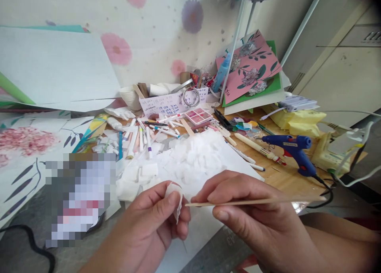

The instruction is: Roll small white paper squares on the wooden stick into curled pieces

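Note:
Between thumb and fingers, my left hand (157,217) pinches a small white piece of tissue paper (176,197). My right hand (250,213) grips a thin wooden stick (262,201) lying nearly level, its tip pointing left and close to the tissue piece. Whether the tip touches the tissue I cannot tell. Beyond both hands, a loose pile of white tissue pieces (199,152) rests on a sheet of white paper (238,166). More flat white squares (139,173) lie left of the pile.
A blue hot glue gun (291,146) with a cord lies at the right. Several markers (139,138) and a pink palette (199,116) are behind the pile. Paper cups (130,97) stand at the back. Pink paper with flowers (250,66) leans at the right; a floral picture (26,146) lies left.

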### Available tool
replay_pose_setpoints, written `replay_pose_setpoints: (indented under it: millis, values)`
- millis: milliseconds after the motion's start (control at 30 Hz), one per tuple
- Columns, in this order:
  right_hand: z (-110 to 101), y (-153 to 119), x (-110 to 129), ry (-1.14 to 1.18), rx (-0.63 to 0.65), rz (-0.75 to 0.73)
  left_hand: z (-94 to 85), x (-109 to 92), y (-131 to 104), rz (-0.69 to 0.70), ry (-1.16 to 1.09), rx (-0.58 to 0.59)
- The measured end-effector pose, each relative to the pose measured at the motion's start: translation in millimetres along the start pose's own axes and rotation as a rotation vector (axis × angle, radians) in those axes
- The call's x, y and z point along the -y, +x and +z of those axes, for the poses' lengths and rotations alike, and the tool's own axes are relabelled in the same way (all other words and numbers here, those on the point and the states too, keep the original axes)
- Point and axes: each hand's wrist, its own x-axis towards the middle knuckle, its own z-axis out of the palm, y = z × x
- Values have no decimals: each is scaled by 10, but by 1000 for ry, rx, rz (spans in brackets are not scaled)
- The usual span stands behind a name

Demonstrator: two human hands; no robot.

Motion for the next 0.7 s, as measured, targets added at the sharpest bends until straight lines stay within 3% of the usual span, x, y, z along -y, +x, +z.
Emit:
replay_pose_setpoints:
  millis: [300, 700]
  values:
    - [31, 34, 65, -96, 54, -61, 16, 24, 19, 18, -42, -58]
    - [56, 28, 31, -173, 77, -104, 32, 53, -1, 54, 58, -18]
